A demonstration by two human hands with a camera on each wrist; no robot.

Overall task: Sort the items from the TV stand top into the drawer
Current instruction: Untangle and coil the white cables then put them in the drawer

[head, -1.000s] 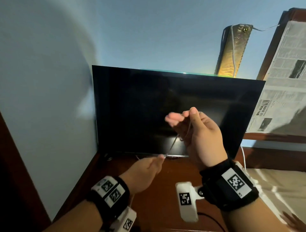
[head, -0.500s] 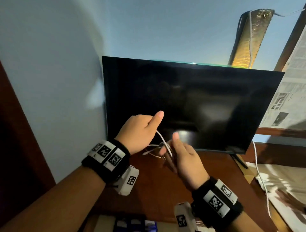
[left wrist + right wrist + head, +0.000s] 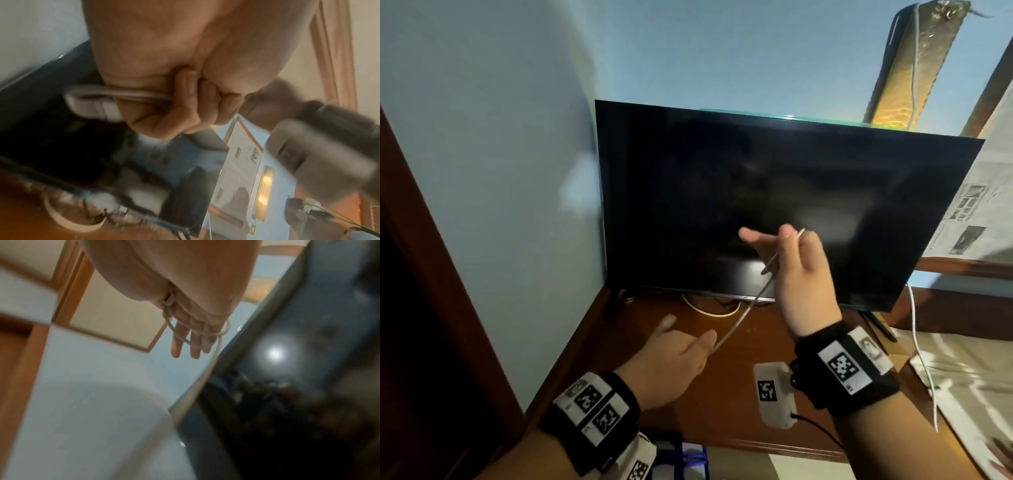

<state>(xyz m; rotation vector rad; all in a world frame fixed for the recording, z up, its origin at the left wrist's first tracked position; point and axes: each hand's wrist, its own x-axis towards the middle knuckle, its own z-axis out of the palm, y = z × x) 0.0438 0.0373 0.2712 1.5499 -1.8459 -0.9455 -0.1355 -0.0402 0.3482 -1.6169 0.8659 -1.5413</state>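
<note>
A thin white cable (image 3: 743,318) runs taut between my two hands in front of the TV (image 3: 722,178). My left hand (image 3: 688,346) is low over the wooden TV stand top (image 3: 722,414); in the left wrist view its curled fingers grip the cable's plug end (image 3: 92,104). My right hand (image 3: 784,246) is raised before the screen. The right wrist view shows cable loops (image 3: 205,335) wound round its straight fingers (image 3: 193,339), and the thumb pins the cable against the hand.
Another white cord (image 3: 709,311) lies under the TV's lower edge. An open drawer (image 3: 681,455) with blue and white things shows below the stand's front edge. A newspaper-covered surface (image 3: 979,205) and a hanging white cord (image 3: 917,342) are on the right.
Half a second ago the hands were close together, the left one higher. The left hand has since dropped down and left, the right has risen, and the cable is pulled taut.
</note>
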